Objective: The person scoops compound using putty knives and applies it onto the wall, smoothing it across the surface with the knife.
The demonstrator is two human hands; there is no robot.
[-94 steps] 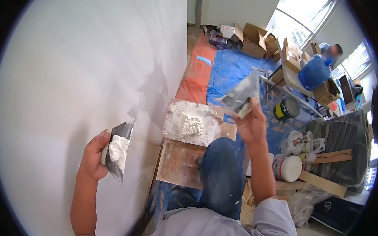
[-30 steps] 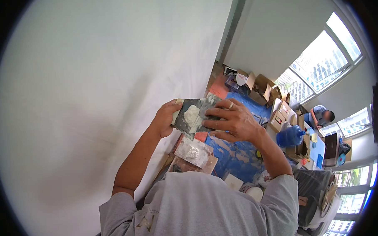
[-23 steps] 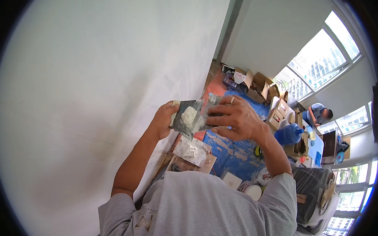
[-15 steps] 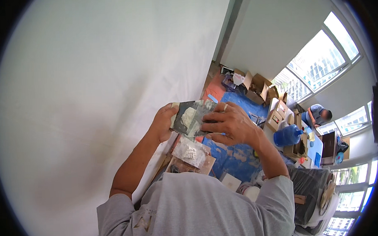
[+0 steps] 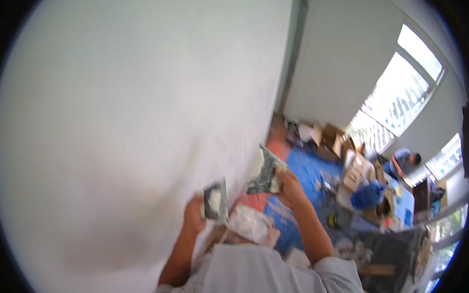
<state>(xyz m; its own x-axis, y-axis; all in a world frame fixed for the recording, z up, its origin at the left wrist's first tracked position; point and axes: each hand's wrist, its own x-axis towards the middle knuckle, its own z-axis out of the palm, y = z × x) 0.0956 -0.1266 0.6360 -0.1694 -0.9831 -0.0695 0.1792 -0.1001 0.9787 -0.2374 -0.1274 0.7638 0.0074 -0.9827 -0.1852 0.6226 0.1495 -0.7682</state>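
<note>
My left hand [image 5: 193,215] is closed on the edge of a small dark putty scraper [image 5: 209,211], a flat plate with a lump of whitish putty on its face. Higher and to the right, my right hand [image 5: 293,192] grips a second dark putty scraper [image 5: 266,179], smeared pale along one side. The two plates are apart. A large white wall [image 5: 140,108] rises to the left of both, with faint darker patches across it. Motion blurs the putty's outline.
Below my hands, a pale, plastic-like sheet [image 5: 247,222] lies on a board. Blue sheeting [image 5: 315,169] covers part of the floor. Cardboard boxes [image 5: 333,138], a blue water jug [image 5: 368,195] and a cluttered table stand at right, where another person [image 5: 400,161] bends over.
The two scrapers were together between my hands; now they are apart, one in each. My right hand has moved lower. The view has shifted, and the room's contents sit lower in it.
</note>
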